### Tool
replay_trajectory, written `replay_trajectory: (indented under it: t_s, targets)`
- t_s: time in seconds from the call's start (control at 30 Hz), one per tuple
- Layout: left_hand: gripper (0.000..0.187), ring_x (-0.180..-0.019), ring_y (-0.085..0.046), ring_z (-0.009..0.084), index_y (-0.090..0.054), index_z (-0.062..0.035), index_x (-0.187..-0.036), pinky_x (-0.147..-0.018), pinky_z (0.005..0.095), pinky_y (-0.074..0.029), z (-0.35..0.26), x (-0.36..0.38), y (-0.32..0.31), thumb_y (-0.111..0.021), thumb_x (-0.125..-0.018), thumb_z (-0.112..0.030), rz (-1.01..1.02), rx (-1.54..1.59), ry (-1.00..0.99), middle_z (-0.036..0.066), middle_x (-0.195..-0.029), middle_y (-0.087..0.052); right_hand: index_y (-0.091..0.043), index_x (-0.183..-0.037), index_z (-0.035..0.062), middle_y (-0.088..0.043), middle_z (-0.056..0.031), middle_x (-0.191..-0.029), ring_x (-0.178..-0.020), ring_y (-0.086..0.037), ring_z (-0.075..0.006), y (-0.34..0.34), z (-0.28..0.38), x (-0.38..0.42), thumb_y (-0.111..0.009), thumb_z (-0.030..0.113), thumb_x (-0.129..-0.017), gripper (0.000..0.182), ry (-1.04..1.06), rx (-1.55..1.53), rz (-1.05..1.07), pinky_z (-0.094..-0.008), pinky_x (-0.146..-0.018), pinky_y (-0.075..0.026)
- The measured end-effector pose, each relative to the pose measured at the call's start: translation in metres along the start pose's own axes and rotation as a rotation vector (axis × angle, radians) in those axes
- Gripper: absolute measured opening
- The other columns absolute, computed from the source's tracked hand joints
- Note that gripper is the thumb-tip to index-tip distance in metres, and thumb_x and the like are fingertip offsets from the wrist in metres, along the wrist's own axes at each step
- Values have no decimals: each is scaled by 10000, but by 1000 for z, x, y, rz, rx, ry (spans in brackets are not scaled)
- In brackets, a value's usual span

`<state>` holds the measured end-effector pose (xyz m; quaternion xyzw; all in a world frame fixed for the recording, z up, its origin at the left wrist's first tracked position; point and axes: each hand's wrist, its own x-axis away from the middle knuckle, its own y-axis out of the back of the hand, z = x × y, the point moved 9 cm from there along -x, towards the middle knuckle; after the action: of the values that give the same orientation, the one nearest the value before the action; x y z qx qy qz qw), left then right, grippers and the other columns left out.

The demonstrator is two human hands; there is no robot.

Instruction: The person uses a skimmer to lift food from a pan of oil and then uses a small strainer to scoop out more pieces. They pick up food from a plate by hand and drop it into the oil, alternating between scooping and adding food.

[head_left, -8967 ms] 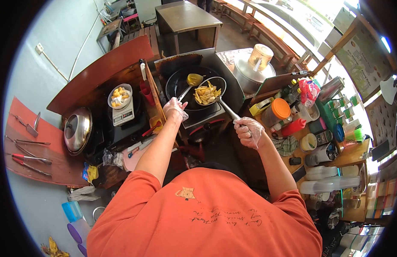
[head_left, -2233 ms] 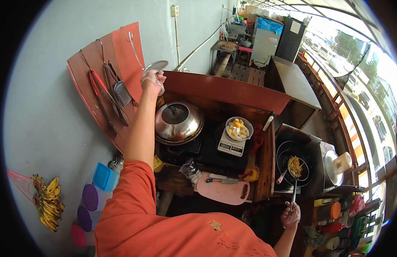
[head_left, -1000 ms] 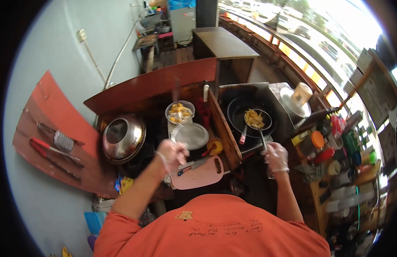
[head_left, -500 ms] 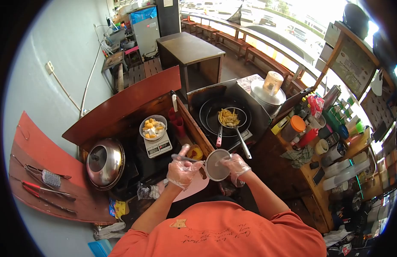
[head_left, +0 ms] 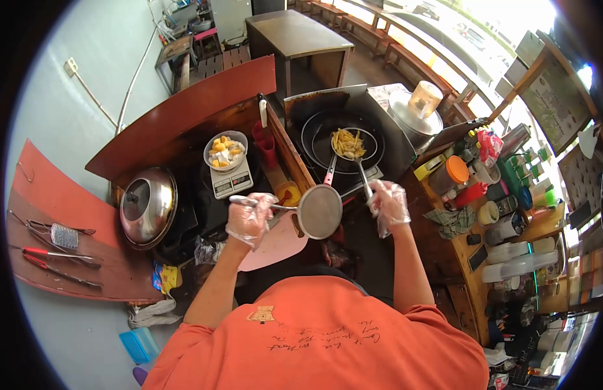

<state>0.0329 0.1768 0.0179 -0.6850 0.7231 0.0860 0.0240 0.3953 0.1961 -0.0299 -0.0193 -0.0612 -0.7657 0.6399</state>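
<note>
My left hand (head_left: 249,220), in a clear plastic glove, is closed round the handle of a fine-mesh strainer (head_left: 320,212), which is held level over the counter. My right hand (head_left: 388,207), gloved too, is closed at the metal handle of a second strainer (head_left: 364,177). Pale yellow fries (head_left: 348,143) lie in that strainer's basket, over a dark frying pan (head_left: 321,127) with a pink handle. Left of the pan, a clear bowl (head_left: 225,149) of yellow and white chunks rests on a kitchen scale (head_left: 232,180). A pink cutting board (head_left: 275,246) lies below my left hand.
At the left stands a lidded metal pan (head_left: 147,207). A wooden partition (head_left: 295,153) separates scale and frying pan. Behind the pan is a big lidded pot (head_left: 405,110). Bottles and an orange-lidded jar (head_left: 448,174) crowd the right counter, near a cloth (head_left: 454,220).
My right hand has left the strainer's rim, moved right and up, and closed at the other strainer's handle. My left hand has shifted left and up with its strainer. The view has tilted down.
</note>
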Motion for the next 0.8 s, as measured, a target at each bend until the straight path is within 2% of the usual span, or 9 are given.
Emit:
replay_trajectory:
  t_s: [0.07,0.1,0.13,0.2,0.27,0.37,0.43,0.6,0.8]
  targets:
    - [188,-548,-547,50,-647,11,-967,-436,186,-442,13,4,19,-564,-978,-157,-34,-14,33,47,-739,-631,-678,-988,-18,-624,-71,-634,-558,-603,-178,51,-21,-18,-678,373,-850,415,71,521,-420,-335,-561,-511]
    - [175,-542,-535,43,-666,-2,-957,-442,196,-418,18,8,27,-568,-973,-146,-97,10,48,19,-697,-616,-640,-1076,-26,-664,-116,-769,-721,-648,-215,64,-65,-38,-721,429,-819,529,-115,743,-383,-347,-701,-530]
    - [166,-535,-523,35,-685,-15,-947,-448,205,-393,22,12,35,-572,-968,-135,-162,36,60,-8,-654,-601,-631,-1079,28,-645,-122,-923,-862,-634,-267,39,-111,-40,-760,432,-797,509,-559,253,-14,-470,-700,-528]
    - [195,-560,-548,51,-666,17,-938,-430,198,-417,26,21,44,-574,-967,-152,-227,40,27,12,-675,-607,-629,-1049,55,-637,-99,-902,-804,-630,-292,1,-116,-8,-750,422,-809,455,-792,-194,63,-499,-689,-545]
    - [211,-553,-553,64,-655,32,-943,-421,198,-432,31,31,46,-573,-967,-161,-279,59,82,33,-685,-610,-606,-923,82,-554,-1,-701,-603,-580,-160,-23,-142,-21,-678,377,-894,305,-750,-307,237,-384,-607,-548]
    - [213,-503,-548,80,-636,37,-950,-434,210,-460,31,43,43,-590,-964,-171,-323,15,114,74,-708,-637,-587,-917,113,-488,30,-589,-456,-460,-110,-42,-157,-35,-636,307,-935,201,-819,-494,262,-299,-463,-463]
    - [213,-525,-557,81,-643,37,-947,-427,210,-461,27,47,34,-580,-964,-167,-365,2,123,65,-697,-624,-558,-856,147,-418,58,-518,-370,-359,-81,-52,-157,-37,-623,297,-945,186,-909,-680,255,-242,-351,-319]
    - [209,-554,-574,83,-645,45,-949,-419,203,-466,26,49,22,-563,-966,-147,-471,-27,121,59,-688,-614,-539,-823,179,-417,53,-510,-358,-350,-73,-56,-143,-34,-628,281,-942,180,-949,-752,325,-231,-318,-247]
    - [218,-543,-542,72,-639,49,-961,-416,196,-458,20,47,12,-563,-970,-155,-518,-59,113,52,-680,-590,-499,-739,178,-414,58,-511,-375,-361,-78,-50,-165,-38,-632,220,-918,227,-894,-493,329,-237,-338,-254]
